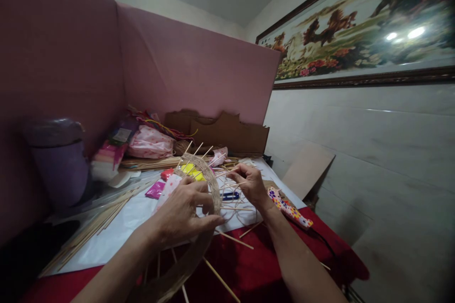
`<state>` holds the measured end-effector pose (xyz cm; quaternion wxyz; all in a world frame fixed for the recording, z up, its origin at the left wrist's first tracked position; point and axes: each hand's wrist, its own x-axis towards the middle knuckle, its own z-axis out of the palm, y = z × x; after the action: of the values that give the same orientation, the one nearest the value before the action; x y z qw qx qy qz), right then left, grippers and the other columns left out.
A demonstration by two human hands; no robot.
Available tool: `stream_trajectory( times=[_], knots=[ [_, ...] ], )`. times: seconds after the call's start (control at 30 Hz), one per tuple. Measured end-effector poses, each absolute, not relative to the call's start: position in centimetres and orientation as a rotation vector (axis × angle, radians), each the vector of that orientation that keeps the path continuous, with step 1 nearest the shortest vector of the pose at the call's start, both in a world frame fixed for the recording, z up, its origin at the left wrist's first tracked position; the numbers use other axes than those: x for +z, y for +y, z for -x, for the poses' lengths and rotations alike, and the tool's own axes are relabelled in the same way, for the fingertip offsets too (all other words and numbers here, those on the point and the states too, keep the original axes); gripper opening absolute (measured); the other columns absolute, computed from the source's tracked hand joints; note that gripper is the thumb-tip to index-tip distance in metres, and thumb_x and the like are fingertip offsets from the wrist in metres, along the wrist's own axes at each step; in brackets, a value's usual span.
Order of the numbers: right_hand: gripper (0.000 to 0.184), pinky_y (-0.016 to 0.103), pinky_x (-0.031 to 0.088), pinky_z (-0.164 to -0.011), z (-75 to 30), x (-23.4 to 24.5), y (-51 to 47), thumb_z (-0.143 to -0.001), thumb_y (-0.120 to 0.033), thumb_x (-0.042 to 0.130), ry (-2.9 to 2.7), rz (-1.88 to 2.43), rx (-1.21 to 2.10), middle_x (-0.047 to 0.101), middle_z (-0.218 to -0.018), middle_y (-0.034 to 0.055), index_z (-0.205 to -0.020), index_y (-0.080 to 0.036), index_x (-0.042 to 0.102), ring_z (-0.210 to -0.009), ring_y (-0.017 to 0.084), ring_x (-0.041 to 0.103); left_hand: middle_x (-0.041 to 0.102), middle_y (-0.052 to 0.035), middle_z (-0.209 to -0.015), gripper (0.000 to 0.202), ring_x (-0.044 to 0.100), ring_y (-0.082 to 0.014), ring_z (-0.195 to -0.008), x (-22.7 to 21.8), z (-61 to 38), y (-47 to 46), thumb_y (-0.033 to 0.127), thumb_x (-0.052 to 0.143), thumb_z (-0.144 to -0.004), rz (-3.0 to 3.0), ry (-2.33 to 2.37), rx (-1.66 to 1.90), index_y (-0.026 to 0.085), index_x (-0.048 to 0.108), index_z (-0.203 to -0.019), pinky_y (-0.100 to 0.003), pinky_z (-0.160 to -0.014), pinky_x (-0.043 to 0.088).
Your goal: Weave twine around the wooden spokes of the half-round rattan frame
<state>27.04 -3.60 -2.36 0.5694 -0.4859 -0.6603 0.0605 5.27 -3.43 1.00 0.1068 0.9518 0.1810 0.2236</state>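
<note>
A curved band woven from tan twine point(212, 183) stands tilted in front of me, with several thin wooden sticks point(237, 208) passing through it and jutting outward. My left hand point(188, 203) is closed around the band's near side, thumb along its edge. Just right of the band, my right hand point(253, 183) pinches its fingertips together among the stick ends; what lies between them is too small to make out. Loops of thin cord point(245, 221) hang below that hand. The lower part of the band is dark and partly hidden by my left forearm.
Loose sticks point(106, 210) lie on white sheeting point(130, 218) at left, near a purple bin point(60, 165). Yellow point(192, 170) and magenta packets point(155, 190) sit behind the band. A blue tool point(231, 196) and a flower-patterned object point(289, 209) lie at right. Cardboard point(231, 132) stands behind.
</note>
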Motion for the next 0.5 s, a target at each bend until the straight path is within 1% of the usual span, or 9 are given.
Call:
stream_trajectory(
  times=[0.1,0.2,0.37,0.5],
  knots=[
    [0.023,0.023,0.029,-0.048,-26.82,-2.58,-3.37,-0.074,-0.034,0.067,-1.521,1.104,0.208,0.046,-0.054,-0.0045,-0.062,-0.017,0.058,-0.050,0.010,0.038,0.059,0.0016,-0.082,0.030,0.050,-0.0151,-0.077,0.95,-5.34,-3.58,0.046,0.058,-0.081,-2.792,0.516,0.669,0.021,0.063,-0.066,-0.036,-0.084,0.031],
    [0.024,0.023,0.030,-0.047,-26.72,-2.75,-3.17,-0.073,-0.036,0.068,-1.505,1.086,0.227,0.046,-0.053,-0.0044,-0.062,-0.017,0.059,-0.049,0.010,0.037,0.057,0.0021,-0.080,0.030,0.049,-0.0140,-0.075,0.92,-5.39,-3.64,0.045,0.057,-0.082,-2.790,0.510,0.692,0.020,0.062,-0.065,-0.036,-0.083,0.030],
    [0.022,0.024,0.036,-0.052,-26.50,-2.74,-3.15,-0.075,-0.035,0.067,-1.531,1.068,0.189,0.055,-0.060,-0.0012,-0.063,-0.017,0.062,-0.054,0.012,0.046,0.057,0.0023,-0.079,0.032,0.049,-0.0139,-0.075,0.83,-5.38,-3.66,0.045,0.057,-0.082,-2.787,0.479,0.720,0.020,0.061,-0.063,-0.035,-0.081,0.030],
    [0.019,0.024,0.039,-0.056,-26.32,-2.77,-3.20,-0.077,-0.032,0.065,-1.580,1.044,0.189,0.057,-0.063,-0.0004,-0.064,-0.018,0.063,-0.058,0.012,0.049,0.059,0.0019,-0.080,0.031,0.050,-0.0143,-0.075,0.84,-5.37,-3.68,0.044,0.057,-0.082,-2.796,0.464,0.720,0.020,0.061,-0.063,-0.036,-0.082,0.030]
  ],
)
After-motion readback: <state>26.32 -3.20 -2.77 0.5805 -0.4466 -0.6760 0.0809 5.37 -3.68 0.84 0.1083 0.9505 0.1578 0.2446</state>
